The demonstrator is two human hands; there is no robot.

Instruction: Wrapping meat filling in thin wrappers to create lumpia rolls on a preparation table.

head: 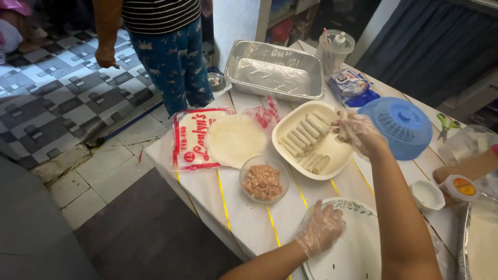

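Observation:
My right hand (359, 134), in a clear plastic glove, holds a rolled spring roll (342, 127) over the right end of a cream oval tray (336, 155). Several finished rolls (303, 136) lie in rows in that tray. My left hand (321, 228), also gloved, rests with fingers apart on a white plate with a leafy rim (358, 207) and holds nothing. A glass bowl of minced meat filling (263, 181) stands just left of the plate. Round pale wrappers (236, 139) lie on their opened red-and-clear package (192, 137).
A big foil pan (275, 70), a blue domed cover (403, 127), a blue packet (353, 85), a plastic tub with a bottle (337, 47), green scissors (446, 124) and a small white dish (428, 194) share the white table. Another person (166, 46) stands on the tiled floor beyond it.

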